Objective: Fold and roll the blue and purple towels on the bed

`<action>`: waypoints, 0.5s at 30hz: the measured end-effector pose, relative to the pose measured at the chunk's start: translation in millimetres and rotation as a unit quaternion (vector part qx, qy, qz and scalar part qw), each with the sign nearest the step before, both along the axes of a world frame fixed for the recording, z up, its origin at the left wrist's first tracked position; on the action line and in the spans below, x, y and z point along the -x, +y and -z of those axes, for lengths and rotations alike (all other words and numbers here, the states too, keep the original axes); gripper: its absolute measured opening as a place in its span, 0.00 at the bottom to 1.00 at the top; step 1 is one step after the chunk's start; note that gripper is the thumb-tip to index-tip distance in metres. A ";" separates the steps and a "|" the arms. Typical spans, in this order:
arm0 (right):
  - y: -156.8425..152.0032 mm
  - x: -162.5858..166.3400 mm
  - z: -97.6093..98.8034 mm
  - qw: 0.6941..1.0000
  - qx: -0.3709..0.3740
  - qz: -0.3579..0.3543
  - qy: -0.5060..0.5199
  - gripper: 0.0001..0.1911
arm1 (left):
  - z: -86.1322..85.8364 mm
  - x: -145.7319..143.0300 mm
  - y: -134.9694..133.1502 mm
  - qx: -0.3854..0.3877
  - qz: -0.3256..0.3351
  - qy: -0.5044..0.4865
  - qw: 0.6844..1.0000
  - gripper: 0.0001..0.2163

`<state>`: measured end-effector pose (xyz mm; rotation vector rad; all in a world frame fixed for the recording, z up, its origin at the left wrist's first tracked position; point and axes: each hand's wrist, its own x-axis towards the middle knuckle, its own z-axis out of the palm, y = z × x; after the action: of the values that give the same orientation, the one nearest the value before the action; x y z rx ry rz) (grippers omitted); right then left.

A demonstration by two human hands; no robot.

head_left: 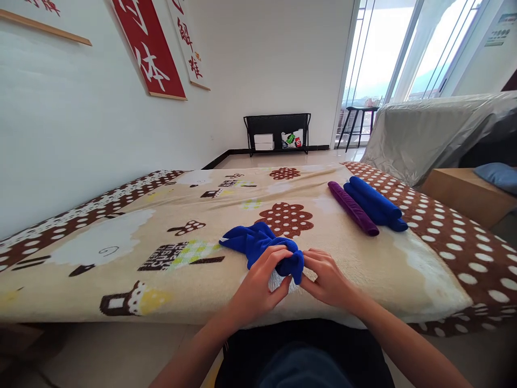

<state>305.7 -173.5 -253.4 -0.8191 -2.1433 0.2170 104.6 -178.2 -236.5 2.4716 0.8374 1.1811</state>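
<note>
A crumpled blue towel (pixel 258 242) lies near the front edge of a bed covered by a patterned beige blanket (pixel 169 237). My left hand (pixel 258 283) has its fingers closed on the near end of that towel. My right hand (pixel 327 275) pinches the same end from the right side. Both hands sit close together just above the blanket. Farther right, a rolled purple towel (pixel 352 207) lies beside two rolled blue towels (pixel 377 203).
A white wall with red banners (pixel 149 48) runs along the left. A black rack (pixel 278 132) stands at the far wall. To the right are a covered sofa (pixel 428 129), a wooden box (pixel 464 194) and glass doors.
</note>
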 end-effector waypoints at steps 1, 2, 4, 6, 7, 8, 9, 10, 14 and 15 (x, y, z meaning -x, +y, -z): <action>0.2 0.5 -0.2 1.000 0.002 -0.004 0.003 0.06 | 1.7 0.4 0.7 -0.011 0.001 0.001 1.000 0.22; 0.6 0.8 -0.1 1.000 0.003 -0.007 0.006 0.06 | 3.2 0.9 1.5 -0.021 0.002 0.000 1.000 0.22; 1.9 1.3 0.5 1.000 -0.001 -0.006 0.014 0.06 | 5.8 1.7 3.4 -0.037 0.002 -0.006 0.999 0.23; 3.5 1.8 1.4 1.000 -0.010 0.001 0.021 0.06 | 8.3 2.5 5.1 -0.044 -0.001 -0.013 0.999 0.22; 4.2 1.9 1.7 1.000 -0.015 0.006 0.023 0.06 | 9.7 2.8 5.8 -0.047 -0.004 -0.017 0.999 0.22; 4.8 2.1 1.9 0.999 -0.020 0.010 0.025 0.07 | 11.3 2.9 6.3 -0.050 -0.008 -0.020 0.999 0.22; 5.1 2.1 1.8 0.999 -0.024 0.013 0.025 0.07 | 13.1 2.8 6.6 -0.053 -0.014 -0.025 0.998 0.22; 5.2 2.1 1.7 0.999 -0.027 0.013 0.025 0.08 | 15.1 2.4 6.7 -0.056 -0.023 -0.034 0.998 0.21; 3.9 1.8 0.5 0.999 -0.033 0.011 0.023 0.10 | 22.7 -1.3 7.2 -0.054 -0.057 -0.078 0.994 0.15; 3.6 1.9 0.4 0.999 -0.033 0.012 0.025 0.09 | 24.2 -2.4 7.7 -0.056 -0.062 -0.073 0.994 0.13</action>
<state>303.8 -169.9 -253.8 -0.7919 -2.0818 0.1516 107.0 -170.5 -260.7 2.4131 0.9166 1.4705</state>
